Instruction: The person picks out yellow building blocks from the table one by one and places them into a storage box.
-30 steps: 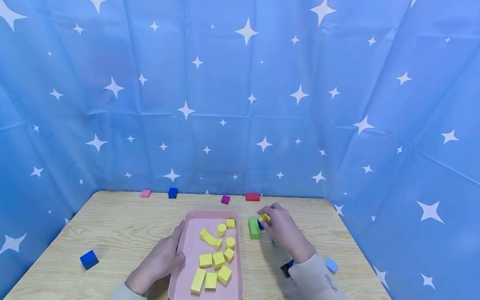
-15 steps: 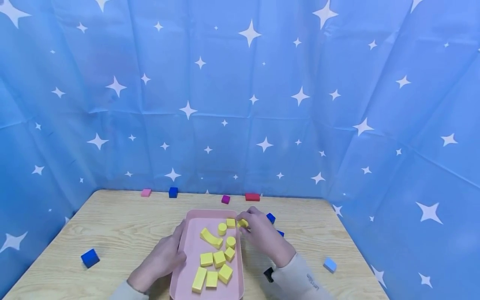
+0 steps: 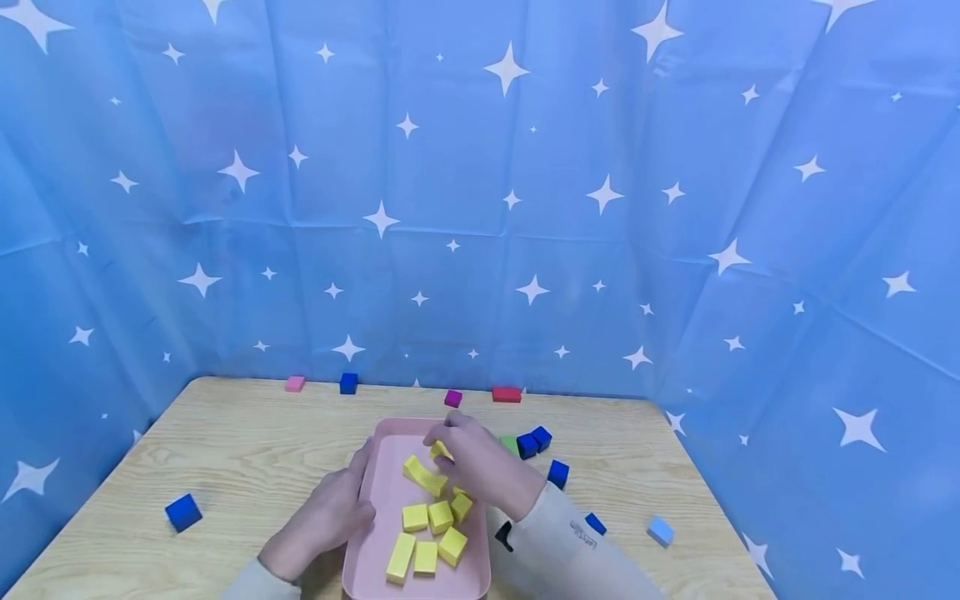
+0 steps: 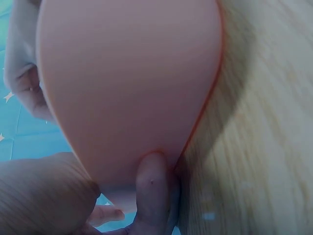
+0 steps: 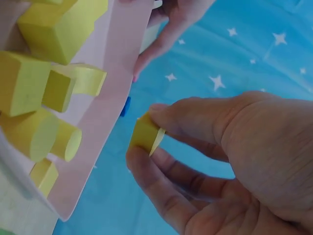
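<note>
A pink tray (image 3: 392, 446) lies at the table's near middle. My left hand (image 3: 322, 517) holds its left side; in the left wrist view a fingertip presses the tray's outer wall (image 4: 129, 93). Several yellow blocks (image 3: 415, 517) sit in the tray, among them a curved piece (image 3: 423, 477) and, in the right wrist view, cylinders (image 5: 43, 136). My right hand (image 3: 491, 462) is over the tray's far right part. Between thumb and fingers it pinches a small yellow block (image 5: 144, 133), held above the tray. The right hand covers part of the tray in the head view.
Right of the tray lie a partly hidden green block (image 3: 510, 444) and several blue blocks (image 3: 558, 473). A light blue block (image 3: 660, 531) is farther right, a blue cube (image 3: 183, 512) at left. Pink, blue, purple and red blocks (image 3: 506, 394) line the far edge before a starry curtain (image 3: 450, 167).
My right hand has moved left from beside the green block to above the tray, carrying the yellow block. The left hand keeps its place on the tray.
</note>
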`<state>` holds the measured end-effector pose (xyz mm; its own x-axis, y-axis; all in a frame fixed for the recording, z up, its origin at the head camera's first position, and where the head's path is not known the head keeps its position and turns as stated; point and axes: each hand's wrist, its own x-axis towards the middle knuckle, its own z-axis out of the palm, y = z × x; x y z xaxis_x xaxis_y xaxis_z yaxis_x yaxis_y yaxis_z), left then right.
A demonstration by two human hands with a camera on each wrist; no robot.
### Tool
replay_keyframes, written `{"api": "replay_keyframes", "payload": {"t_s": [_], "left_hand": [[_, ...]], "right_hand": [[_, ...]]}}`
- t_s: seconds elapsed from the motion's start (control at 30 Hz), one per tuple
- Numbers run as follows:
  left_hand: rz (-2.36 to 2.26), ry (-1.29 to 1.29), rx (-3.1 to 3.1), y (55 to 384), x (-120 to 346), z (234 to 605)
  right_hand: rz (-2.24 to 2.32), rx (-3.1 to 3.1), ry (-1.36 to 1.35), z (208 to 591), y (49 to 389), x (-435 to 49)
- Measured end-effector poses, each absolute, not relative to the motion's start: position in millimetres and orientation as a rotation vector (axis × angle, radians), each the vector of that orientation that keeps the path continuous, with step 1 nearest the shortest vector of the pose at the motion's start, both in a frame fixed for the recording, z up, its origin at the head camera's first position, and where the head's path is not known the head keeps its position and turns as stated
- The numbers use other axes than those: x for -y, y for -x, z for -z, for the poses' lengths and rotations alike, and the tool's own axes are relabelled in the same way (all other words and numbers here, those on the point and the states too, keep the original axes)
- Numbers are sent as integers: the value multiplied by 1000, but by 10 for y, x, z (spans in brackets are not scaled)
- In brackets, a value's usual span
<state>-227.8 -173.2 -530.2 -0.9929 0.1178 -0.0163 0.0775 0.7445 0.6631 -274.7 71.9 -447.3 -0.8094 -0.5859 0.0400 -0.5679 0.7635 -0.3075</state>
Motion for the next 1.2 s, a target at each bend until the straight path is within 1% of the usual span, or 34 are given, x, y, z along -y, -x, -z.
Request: {"api": "replay_keyframes", "payload": {"t_s": [0.13, 0.3, 0.53, 0.73, 1.2], "left_hand": [[-1090, -182, -2898, 2274, 1737, 5305], [-1090, -170, -2875, 2273, 1742, 5316], [-1088, -182, -2874, 2276, 1765, 5306], [-1109, -246, -2902, 2259, 1787, 5317], [-1126, -225, -2885, 2265, 1777, 5301]], "right_hand": [[392, -2871, 954, 4486, 2766, -600], [287, -2841, 1047, 4523, 2785, -480], [346, -2716, 1052, 4574, 2795, -358], [355, -2694, 1080, 4589, 2776, -311], [314, -2711, 1101, 4627, 2795, -271]]}}
